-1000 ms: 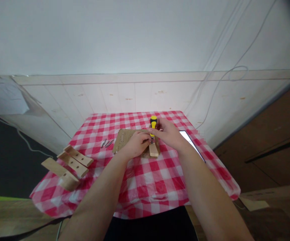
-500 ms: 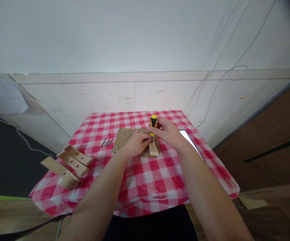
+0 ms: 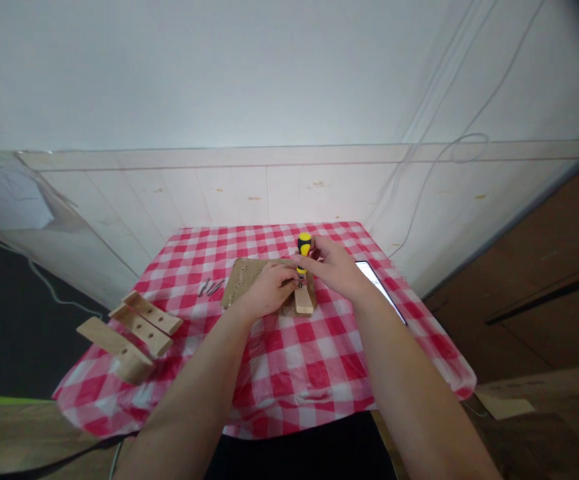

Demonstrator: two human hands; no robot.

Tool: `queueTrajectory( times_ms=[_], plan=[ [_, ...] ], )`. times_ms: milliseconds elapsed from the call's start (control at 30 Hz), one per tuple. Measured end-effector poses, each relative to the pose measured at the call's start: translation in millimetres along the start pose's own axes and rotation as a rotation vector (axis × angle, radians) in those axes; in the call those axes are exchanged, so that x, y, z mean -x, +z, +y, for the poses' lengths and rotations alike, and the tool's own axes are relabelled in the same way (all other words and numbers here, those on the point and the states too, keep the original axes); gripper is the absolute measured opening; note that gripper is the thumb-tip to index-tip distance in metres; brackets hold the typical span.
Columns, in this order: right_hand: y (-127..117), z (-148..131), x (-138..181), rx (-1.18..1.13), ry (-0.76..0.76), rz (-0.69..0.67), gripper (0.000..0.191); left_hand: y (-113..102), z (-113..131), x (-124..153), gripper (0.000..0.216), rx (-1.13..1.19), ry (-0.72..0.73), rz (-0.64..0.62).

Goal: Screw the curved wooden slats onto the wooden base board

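A yellow-and-black screwdriver [image 3: 304, 244] stands nearly upright in my right hand [image 3: 327, 261], whose fingers are wrapped around its handle. Its tip points down at the far end of a small pale wooden block [image 3: 304, 301]. Beside that end, my left hand [image 3: 270, 289] has its fingers bent together close to the screwdriver's shaft; what they pinch is too small or hidden to tell. Under the block and my left hand lies a brown board [image 3: 241, 277] with many small holes or marks on its left part.
Several metal screws or pins [image 3: 212, 287] lie left of the board. Drilled wooden pieces [image 3: 142, 328] rest at the table's left side. A phone [image 3: 378, 288] with a lit screen lies to the right on the checked tablecloth [image 3: 289, 383]. The wall [image 3: 239, 193] borders the table's far edge.
The view has shifted slightly. The screwdriver remains in my right hand over the block, and both hands hold almost the same pose.
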State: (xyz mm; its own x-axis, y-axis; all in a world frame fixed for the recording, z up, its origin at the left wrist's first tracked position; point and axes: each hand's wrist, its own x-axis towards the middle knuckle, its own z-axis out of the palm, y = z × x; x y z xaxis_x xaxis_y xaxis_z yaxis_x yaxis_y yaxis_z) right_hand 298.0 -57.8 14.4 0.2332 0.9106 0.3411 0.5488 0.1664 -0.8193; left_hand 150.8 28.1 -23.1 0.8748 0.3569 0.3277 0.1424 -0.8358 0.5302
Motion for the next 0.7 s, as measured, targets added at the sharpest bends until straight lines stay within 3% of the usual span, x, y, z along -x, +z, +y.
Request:
queueTrajectory(
  times_ms=[167,333,700],
  plan=[
    [1.0,-0.2,-1.5,0.068,0.033,0.071,0.024,-2.5,3.5,0.3,0.019,0.001,-0.004,-0.009],
    [2.2,-0.2,-0.5,-0.085,0.017,-0.005,0.021,-2.0,1.6,0.7,0.018,-0.022,0.007,0.009],
    [4.5,6.2,-2.7,-0.088,0.001,-0.038,0.024,-1.2,-3.3,0.2,0.019,-0.062,0.041,0.005]
  ],
)
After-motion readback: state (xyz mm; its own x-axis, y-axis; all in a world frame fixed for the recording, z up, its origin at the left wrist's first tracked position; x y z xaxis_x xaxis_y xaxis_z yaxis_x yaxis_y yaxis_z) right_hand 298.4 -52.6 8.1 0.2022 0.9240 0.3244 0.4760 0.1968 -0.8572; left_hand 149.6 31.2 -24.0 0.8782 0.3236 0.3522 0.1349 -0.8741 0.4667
